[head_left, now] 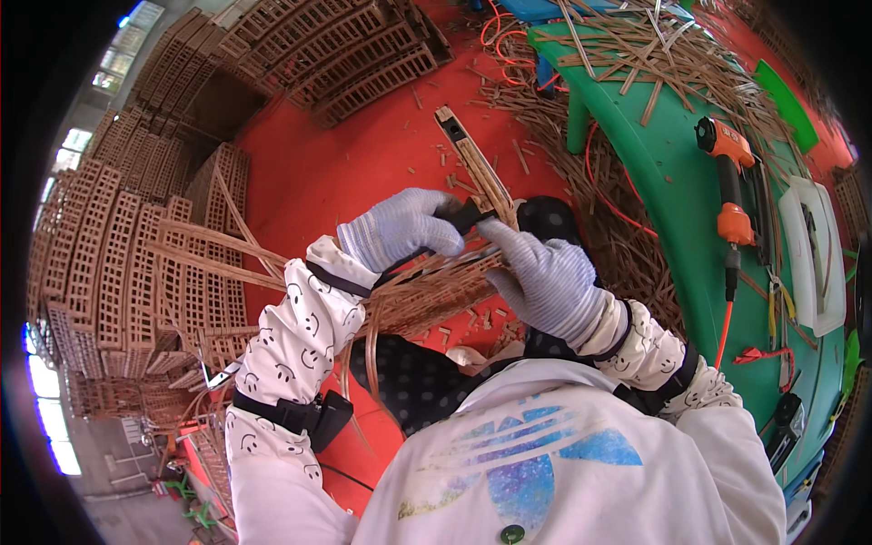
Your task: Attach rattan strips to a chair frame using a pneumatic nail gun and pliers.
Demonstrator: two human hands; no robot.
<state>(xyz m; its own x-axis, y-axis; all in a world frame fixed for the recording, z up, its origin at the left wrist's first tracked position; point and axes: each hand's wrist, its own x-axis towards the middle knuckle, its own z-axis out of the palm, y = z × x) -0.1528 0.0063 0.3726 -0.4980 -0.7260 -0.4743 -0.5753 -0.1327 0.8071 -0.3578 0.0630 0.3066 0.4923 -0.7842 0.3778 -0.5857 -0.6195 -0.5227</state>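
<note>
My left hand [400, 229], in a grey striped glove, is closed around a black handle [467, 216]. A narrow wooden bar [480, 171] with a dark hole near its far end slants up and away from there. My gloved right hand [547, 283] meets the bar's lower end, its index finger against it and its thumb lower down. Its other fingers are partly hidden. Below both hands lies a brown lattice piece [445, 295] of thin strips, between my knees in dark dotted cloth [413, 377]. Long thin strips [218, 250] stick out to its left.
Tall stacks of brown lattice crates [109, 245] stand at left and far left. A green table [649, 154] at right bears loose strips [654, 54], an orange and black power tool [727, 182] and a white tray [813, 259]. Wood scraps litter the red floor [309, 186].
</note>
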